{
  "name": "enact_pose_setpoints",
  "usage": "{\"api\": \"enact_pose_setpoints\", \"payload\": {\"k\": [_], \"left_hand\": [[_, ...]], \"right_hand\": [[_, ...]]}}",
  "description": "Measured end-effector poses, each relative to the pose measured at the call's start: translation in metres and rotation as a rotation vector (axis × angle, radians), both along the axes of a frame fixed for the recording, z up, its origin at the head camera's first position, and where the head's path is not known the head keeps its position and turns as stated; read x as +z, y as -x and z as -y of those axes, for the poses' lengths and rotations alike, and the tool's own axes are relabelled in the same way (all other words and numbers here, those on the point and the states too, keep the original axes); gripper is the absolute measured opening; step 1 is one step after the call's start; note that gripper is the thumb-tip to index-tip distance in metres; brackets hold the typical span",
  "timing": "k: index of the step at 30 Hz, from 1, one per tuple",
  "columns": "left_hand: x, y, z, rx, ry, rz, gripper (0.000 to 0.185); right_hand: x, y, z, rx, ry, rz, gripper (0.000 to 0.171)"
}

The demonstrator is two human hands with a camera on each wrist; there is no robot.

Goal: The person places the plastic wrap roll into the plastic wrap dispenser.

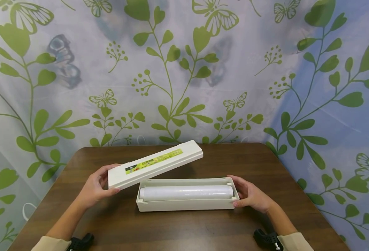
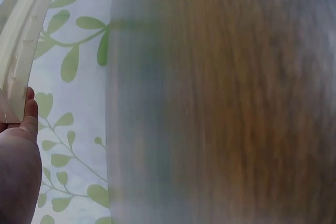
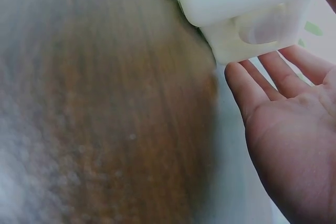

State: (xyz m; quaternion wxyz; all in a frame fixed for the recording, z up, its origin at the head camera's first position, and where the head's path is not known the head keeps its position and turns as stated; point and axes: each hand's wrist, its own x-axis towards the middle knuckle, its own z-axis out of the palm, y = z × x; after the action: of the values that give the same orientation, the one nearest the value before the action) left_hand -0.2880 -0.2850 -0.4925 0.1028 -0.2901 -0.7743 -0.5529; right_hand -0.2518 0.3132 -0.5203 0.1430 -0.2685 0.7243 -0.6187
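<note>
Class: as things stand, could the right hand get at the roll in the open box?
Probably yes. The lid is lifted off to the left in the left hand, so the roll lies uncovered, and the right hand rests at the box end beside it.

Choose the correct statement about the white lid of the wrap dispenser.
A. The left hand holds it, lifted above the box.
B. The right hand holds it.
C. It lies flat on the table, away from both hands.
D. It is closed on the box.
A: the left hand grips the lid at its end, raised and tilted over the open box, where the roll shows.

Roll (image 1: 185, 192) lies in box (image 1: 184, 205); lid (image 1: 155, 163) tilts behind-left.
</note>
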Motion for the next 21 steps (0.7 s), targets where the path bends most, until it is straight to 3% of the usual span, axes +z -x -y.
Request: {"api": "enact_pose_setpoints", "payload": {"k": [10, 15, 21], "left_hand": [[-0.001, -0.003, -0.012, -0.086, -0.043, -0.011, 0.075], [-0.001, -0.003, -0.018, -0.119, -0.048, -0.033, 0.076], [0.002, -0.007, -0.025, -0.153, -0.044, 0.003, 0.077]], "right_hand": [[0.005, 0.001, -0.001, -0.031, 0.01, -0.071, 0.093], [0.012, 0.001, 0.001, -0.098, -0.043, -0.111, 0.085], [0.022, 0.0, 0.007, -0.148, -0.052, -0.146, 0.082]]}}
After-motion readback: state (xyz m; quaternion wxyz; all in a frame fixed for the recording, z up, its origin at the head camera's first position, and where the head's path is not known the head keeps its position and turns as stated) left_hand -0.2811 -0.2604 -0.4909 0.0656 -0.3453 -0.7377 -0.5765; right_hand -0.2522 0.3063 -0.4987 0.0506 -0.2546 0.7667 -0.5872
